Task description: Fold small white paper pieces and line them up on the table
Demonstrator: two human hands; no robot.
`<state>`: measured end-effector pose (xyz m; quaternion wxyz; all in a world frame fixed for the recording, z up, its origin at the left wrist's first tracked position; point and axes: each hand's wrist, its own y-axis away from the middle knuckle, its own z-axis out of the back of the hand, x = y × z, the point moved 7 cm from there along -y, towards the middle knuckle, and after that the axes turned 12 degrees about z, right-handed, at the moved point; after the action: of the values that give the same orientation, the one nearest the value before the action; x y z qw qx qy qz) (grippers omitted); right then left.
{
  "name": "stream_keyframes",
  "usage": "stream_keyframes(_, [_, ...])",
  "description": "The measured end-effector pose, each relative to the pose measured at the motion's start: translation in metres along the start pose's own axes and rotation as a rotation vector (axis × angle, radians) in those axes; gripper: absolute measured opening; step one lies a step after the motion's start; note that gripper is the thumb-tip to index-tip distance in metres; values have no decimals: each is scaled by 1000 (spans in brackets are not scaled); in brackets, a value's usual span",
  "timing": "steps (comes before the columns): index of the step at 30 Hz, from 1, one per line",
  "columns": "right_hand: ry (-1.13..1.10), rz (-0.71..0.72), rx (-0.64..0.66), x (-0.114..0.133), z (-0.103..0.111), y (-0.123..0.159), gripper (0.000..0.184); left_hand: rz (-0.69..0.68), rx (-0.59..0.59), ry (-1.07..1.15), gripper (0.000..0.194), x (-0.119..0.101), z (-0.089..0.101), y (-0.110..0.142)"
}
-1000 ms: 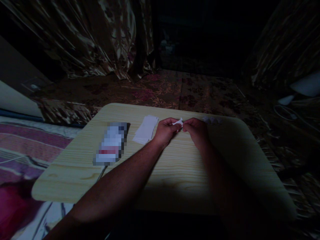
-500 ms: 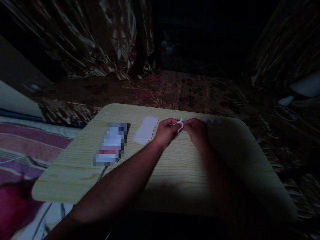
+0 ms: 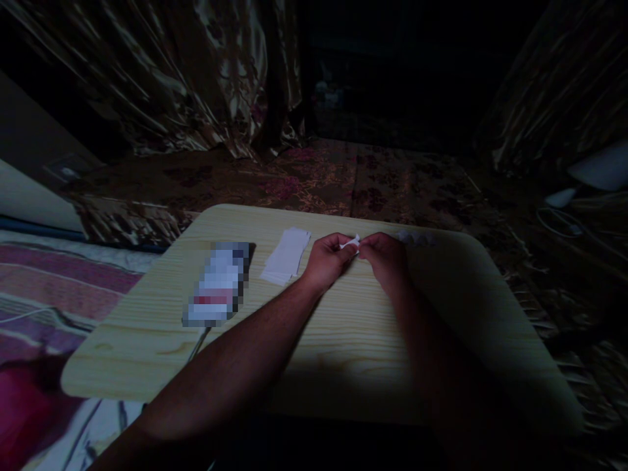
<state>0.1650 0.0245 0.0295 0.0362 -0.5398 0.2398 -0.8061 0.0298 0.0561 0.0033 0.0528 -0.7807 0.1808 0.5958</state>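
A small folded piece of white paper (image 3: 350, 245) is pinched between both hands above the far half of the wooden table. My left hand (image 3: 328, 259) is closed on its left side, thumb on top. My right hand (image 3: 385, 256) has its fingertips closed on the right edge of the same paper, close against the left fingers. Most of the paper is hidden by the fingers, so its exact shape cannot be made out. Left of my left hand lies a loose stack of white paper strips (image 3: 287, 254). Several small whitish folded pieces (image 3: 416, 237) sit in shadow beyond my right hand.
A phone (image 3: 218, 284), its screen blurred, lies on the left of the table (image 3: 343, 353) with a cable (image 3: 197, 343) running off it. Striped bedding (image 3: 63, 275) borders the left side. Patterned curtains (image 3: 235, 78) hang behind, and a white lamp-like object (image 3: 601, 169) stands at the right.
Both hands stay in place on the paper. The fingers have shifted slightly, and less of the paper shows below the left thumb now.
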Motion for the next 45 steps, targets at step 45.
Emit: stream_keyframes(45, [8,-66,24,6,3,1,20,-57,8,-211,34,0,-3,0])
